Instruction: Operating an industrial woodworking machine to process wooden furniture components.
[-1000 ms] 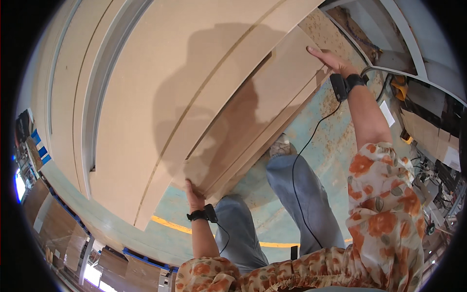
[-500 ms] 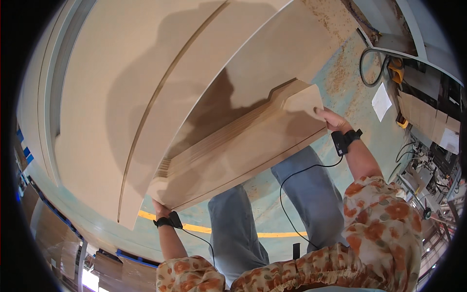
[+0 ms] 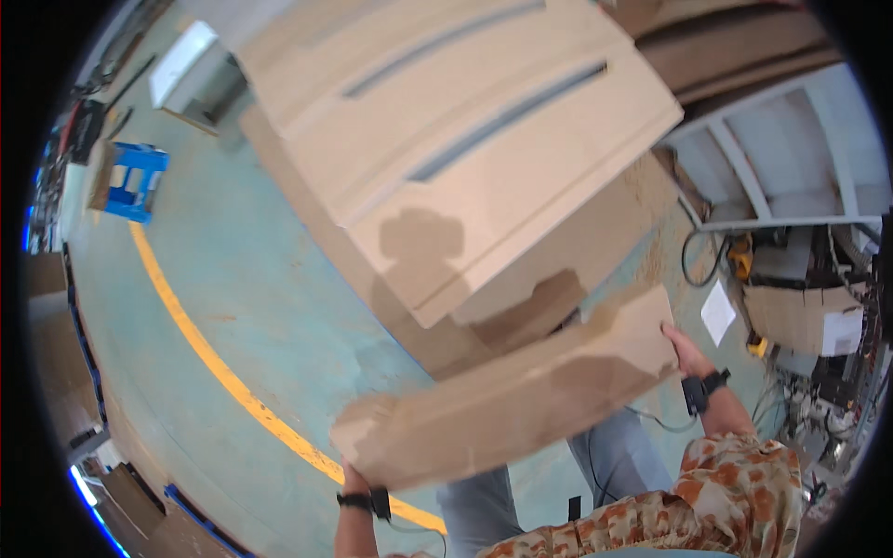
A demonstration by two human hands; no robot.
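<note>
A long stack of light-brown boards [image 3: 507, 409] spans the space in front of my legs, blurred by motion. My left hand [image 3: 353, 478] grips its left end from below, with most of the fingers hidden behind it. At the other end my right hand [image 3: 686, 350] clasps the boards, thumb on the near face. Both wrists carry black straps with small devices. Beyond the boards lies a pile of large light-brown panels [image 3: 549, 172] with long slots cut in them, apart from what I hold.
Under the panels is a brown base sheet [image 3: 391, 339] on the green floor. A yellow line [image 3: 209, 358] curves along the left. Farther left stand a blue pallet-like item [image 3: 139, 181] and a white box [image 3: 186, 74]. At right are a grey metal frame [image 3: 744, 163] and a white paper [image 3: 717, 313].
My view has swung, bringing more floor at left into sight. The boards, held in both hands, have come away from the large panels and sit lower in the picture, nearer my body.
</note>
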